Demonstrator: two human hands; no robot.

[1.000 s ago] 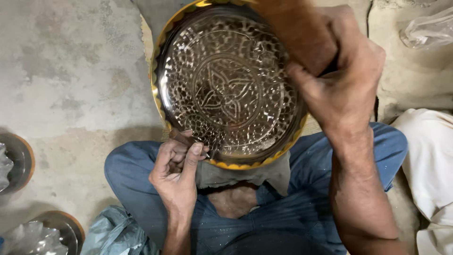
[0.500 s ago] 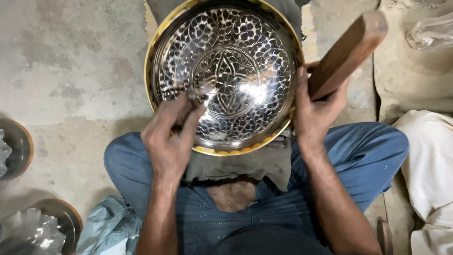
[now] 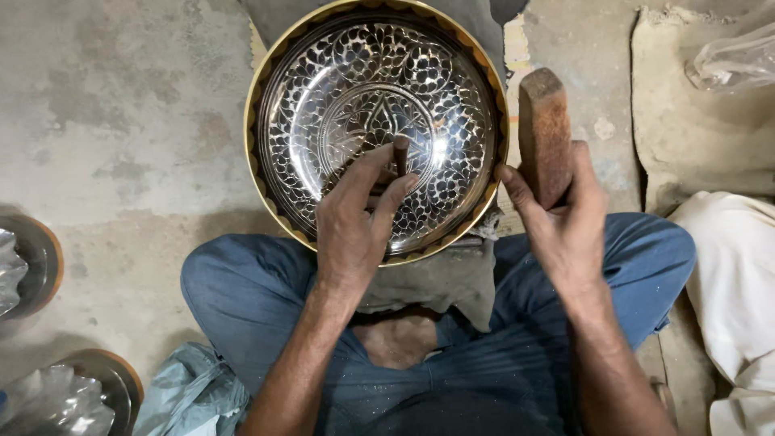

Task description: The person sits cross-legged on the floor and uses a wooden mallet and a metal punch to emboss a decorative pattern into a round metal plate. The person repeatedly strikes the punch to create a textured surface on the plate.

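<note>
From the head view, an engraved plate [image 3: 375,121] with a brass rim stands propped above the person's crossed legs in blue trousers [image 3: 242,299], and the left hand [image 3: 359,218] lies over the plate's lower middle, fingers pinched around a thin punch [image 3: 400,153] whose tip meets the engraved face near the plate's centre. Just right of the plate's rim, the right hand [image 3: 565,218] is clenched around a wooden mallet [image 3: 545,129], held upright and clear of the plate. Left of the plate, at the floor's edge, lie two wrapped dishes [image 3: 32,258].
</note>
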